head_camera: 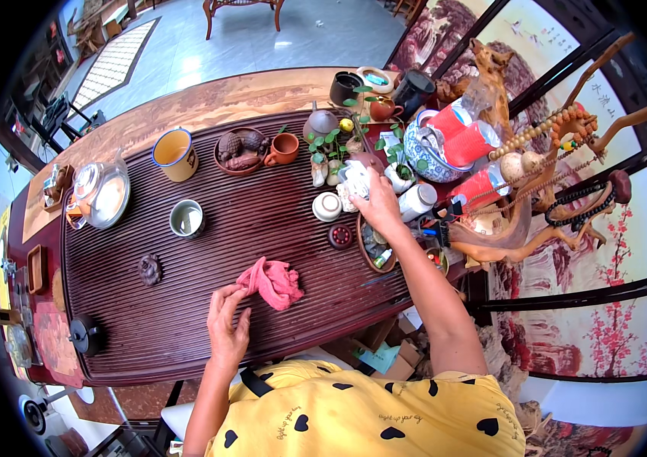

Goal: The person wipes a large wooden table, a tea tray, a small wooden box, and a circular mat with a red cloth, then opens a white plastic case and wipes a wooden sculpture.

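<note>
A crumpled pink cloth (272, 284) lies on the ribbed wooden tea tray (243, 223). My left hand (227, 325) is at its left corner, fingertips touching or almost touching it and the thumb held apart. Farther off to the right, my right hand (380, 203) has its thumb and fingers around a white, uneven object (354, 181), whose exact kind I cannot make out. Close by that hand are an upturned white cup (327, 206), a white lidded bottle (418, 201), a small dark round piece with red dots (340, 236) and a round basket (362, 251) of small items.
Across the tray stand a glass teapot (99, 194), a yellow enamel mug (175, 155), a grey cup (187, 219), an orange-brown cup (283, 149) and a dark tea pet (150, 269). Small potted plants (329, 145), a blue-and-white pot (429, 154) and branching driftwood (535, 228) hung with beads crowd the right.
</note>
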The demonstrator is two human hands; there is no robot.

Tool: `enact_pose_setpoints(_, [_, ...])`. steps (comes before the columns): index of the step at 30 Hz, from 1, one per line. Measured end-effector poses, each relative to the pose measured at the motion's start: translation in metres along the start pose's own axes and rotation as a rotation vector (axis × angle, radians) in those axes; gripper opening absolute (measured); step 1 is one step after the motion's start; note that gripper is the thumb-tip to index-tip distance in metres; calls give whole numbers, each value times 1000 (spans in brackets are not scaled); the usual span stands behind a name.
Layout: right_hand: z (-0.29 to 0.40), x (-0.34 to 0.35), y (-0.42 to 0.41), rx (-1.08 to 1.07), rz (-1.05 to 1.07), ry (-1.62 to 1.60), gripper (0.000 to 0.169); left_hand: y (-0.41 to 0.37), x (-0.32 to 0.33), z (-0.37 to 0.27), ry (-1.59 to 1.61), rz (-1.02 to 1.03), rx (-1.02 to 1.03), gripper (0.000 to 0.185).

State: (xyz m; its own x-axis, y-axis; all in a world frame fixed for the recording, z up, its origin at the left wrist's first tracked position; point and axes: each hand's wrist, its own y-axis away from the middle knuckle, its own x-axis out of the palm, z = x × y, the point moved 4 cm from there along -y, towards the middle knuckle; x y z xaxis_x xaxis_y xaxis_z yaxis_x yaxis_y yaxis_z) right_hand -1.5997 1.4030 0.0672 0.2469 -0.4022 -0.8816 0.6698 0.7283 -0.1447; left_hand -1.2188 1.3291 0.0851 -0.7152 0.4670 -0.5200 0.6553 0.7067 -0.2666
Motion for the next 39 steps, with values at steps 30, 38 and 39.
enact_pose_setpoints(30, [146, 82, 156, -470, 239, -209, 63, -145, 64, 74, 653, -108, -597, 35])
enact_pose_setpoints(38, [125, 52, 53, -330, -204, -181, 47, -155, 68, 84, 823, -207, -694, 39])
enact_pose_setpoints(39, [125, 47, 38, -299, -232, -138, 52, -153, 66, 85, 860, -249, -708, 40])
